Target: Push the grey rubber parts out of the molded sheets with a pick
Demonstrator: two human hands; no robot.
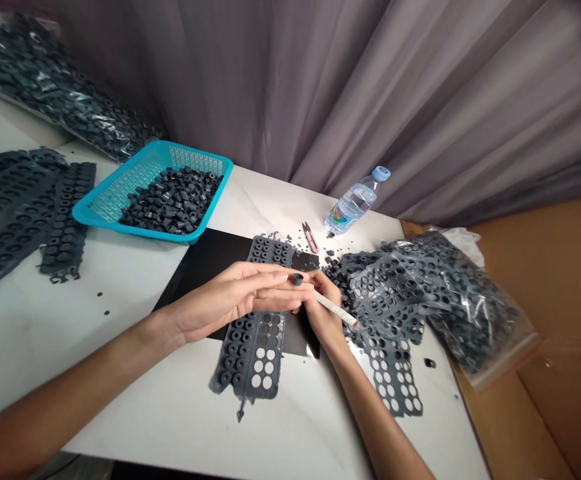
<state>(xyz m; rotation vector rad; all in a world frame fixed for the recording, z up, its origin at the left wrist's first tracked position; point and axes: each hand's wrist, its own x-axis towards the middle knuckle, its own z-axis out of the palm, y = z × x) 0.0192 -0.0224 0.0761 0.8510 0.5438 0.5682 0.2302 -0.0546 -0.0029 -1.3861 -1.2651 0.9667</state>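
A moulded dark rubber sheet [260,347] lies lengthwise in front of me, with rows of ring-shaped pieces on its left and several punched-out holes on its right. Above it, my left hand [243,290] has its fingers stretched to the right. A small dark rubber cap [297,279] rests on those fingers, by the tip of the thumb. My right hand [325,300] is closed around a white pen-like stick [337,311] with a reddish end that points down and right. The two hands meet at the fingertips, where the right fingertips are partly hidden.
A blue basket [145,232] of loose rubber pieces stands back left, near more sheets [15,207] and a filled bag [60,87]. Thread snips [311,239] and a water bottle [353,203] are behind. Punched sheets [395,287] and another bag [480,313] lie right.
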